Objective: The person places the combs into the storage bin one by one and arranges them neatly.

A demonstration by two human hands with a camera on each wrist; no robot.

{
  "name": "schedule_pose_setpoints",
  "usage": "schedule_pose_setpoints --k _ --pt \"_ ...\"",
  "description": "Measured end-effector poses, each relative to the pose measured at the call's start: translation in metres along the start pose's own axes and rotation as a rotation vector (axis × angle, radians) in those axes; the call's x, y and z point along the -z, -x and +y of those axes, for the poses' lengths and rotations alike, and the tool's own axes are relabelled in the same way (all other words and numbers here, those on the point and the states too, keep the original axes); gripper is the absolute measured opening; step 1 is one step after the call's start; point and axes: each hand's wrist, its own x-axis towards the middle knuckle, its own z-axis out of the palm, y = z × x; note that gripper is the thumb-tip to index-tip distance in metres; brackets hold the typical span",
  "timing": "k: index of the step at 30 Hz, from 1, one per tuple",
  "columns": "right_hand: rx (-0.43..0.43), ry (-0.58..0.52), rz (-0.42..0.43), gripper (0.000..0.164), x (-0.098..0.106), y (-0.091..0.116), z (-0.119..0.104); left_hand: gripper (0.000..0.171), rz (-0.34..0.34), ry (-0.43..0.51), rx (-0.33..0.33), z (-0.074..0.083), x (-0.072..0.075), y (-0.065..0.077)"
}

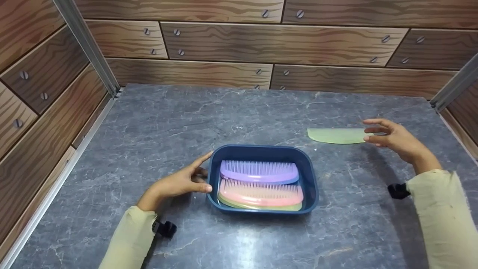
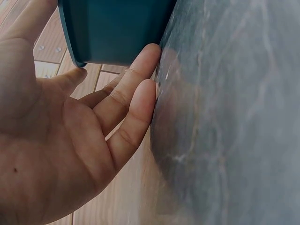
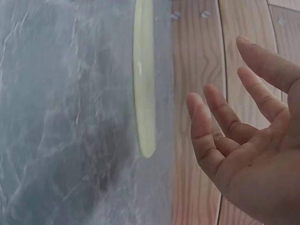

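A dark blue tub [image 1: 263, 147] stands on the table, with my left hand [image 1: 183, 181] at its left wall. In the left wrist view the fingers of the left hand [image 2: 93, 117] are extended, the lower ones near the tabletop beside the tub [image 2: 117, 33]. Inside lie several combs: a purple comb [image 1: 259, 173] over a blue one, and nearer, a pink comb [image 1: 261, 198] over a yellow-green one. My right hand [image 1: 396, 139] hovers by the right end of a pale green comb [image 1: 332, 136]. The right wrist view shows loosely bent fingers apart from that comb [image 3: 143, 79].
The grey marbled tabletop [image 1: 179, 123] runs back to a wood-patterned wall [image 1: 280, 43]. Another such wall [image 1: 41, 123] stands at the left, with a metal post [image 1: 87, 45] in the corner. Dark wrist devices show under both sleeves.
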Motion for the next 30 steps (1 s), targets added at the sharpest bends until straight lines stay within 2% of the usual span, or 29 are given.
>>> schedule_pose_setpoints --k 8,16,25,30 --pt "-0.062 0.071 0.027 0.072 0.004 -0.006 0.015 0.101 0.007 -0.021 0.006 0.000 -0.001 -0.001" --pt "-0.122 0.066 0.014 0.082 0.007 -0.011 0.024 0.101 0.017 -0.038 0.022 0.002 0.000 0.000" --pt "-0.183 0.152 -0.035 0.082 0.008 -0.018 0.030 0.101 0.007 -0.012 0.014 0.001 0.000 0.001" --pt "-0.209 0.150 -0.061 0.082 0.010 -0.023 0.031 0.101 0.009 -0.006 0.012 0.000 0.000 0.001"
